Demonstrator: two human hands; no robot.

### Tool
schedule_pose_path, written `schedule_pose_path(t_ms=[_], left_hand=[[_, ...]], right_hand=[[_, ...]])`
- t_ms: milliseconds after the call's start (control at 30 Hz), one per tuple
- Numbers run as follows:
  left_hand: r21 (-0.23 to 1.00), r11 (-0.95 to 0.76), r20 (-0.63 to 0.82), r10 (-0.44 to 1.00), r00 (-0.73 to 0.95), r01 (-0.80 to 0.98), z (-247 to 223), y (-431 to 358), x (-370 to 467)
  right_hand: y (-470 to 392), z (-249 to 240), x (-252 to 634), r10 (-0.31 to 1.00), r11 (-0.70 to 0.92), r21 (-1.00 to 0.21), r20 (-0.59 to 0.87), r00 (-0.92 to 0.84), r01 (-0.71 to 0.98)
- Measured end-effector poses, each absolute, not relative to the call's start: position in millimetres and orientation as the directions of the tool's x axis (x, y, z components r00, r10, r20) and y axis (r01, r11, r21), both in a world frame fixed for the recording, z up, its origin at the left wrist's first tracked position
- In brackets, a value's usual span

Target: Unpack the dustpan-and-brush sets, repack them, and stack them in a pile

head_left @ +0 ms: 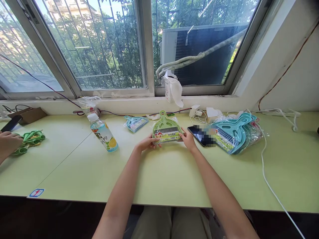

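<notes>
Both my hands grip a green dustpan and brush set (168, 130) in clear wrapping, its handle pointing toward the window. My left hand (147, 143) is closed on its lower left corner, and my right hand (187, 138) on its lower right edge. A printed label and a row of dark bristles show on the front. To the left, a blue dustpan set (136, 123) lies in its wrapping. Right of my right hand are a dark phone (199, 135), partly blurred out, and a stack of wrapped blue dustpan sets (234, 132).
A drink bottle (102, 132) lies tilted at the left. Beyond it another person's hand (10, 143) is near green items (31, 141). A white cable (264, 166) runs over the table's right side. Tissues (172, 88) and a charger (195, 111) are by the window.
</notes>
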State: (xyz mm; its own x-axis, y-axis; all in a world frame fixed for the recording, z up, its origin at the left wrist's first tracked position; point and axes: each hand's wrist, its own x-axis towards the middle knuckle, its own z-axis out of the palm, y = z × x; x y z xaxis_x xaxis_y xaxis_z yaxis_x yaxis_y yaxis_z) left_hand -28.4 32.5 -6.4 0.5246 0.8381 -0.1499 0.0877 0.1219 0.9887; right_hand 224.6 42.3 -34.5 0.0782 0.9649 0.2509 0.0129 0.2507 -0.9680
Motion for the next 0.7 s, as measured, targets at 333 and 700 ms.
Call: schedule_pose_path(t_ms=[333, 700], left_hand=[[0.972, -0.006, 0.059, 0.974, 0.218, -0.236, 4.3, 28.6, -9.5], [0.979, 0.123, -0.103, 0.987, 0.126, -0.165, -15.4, 45.0, -3.4]], right_hand=[[44.3, -34.9, 222.9, 0.931, 0.278, -0.958, 0.253, 0.264, -0.064], [41.8, -36.6, 211.6, 0.930, 0.282, -0.960, 0.272, 0.248, -0.005]])
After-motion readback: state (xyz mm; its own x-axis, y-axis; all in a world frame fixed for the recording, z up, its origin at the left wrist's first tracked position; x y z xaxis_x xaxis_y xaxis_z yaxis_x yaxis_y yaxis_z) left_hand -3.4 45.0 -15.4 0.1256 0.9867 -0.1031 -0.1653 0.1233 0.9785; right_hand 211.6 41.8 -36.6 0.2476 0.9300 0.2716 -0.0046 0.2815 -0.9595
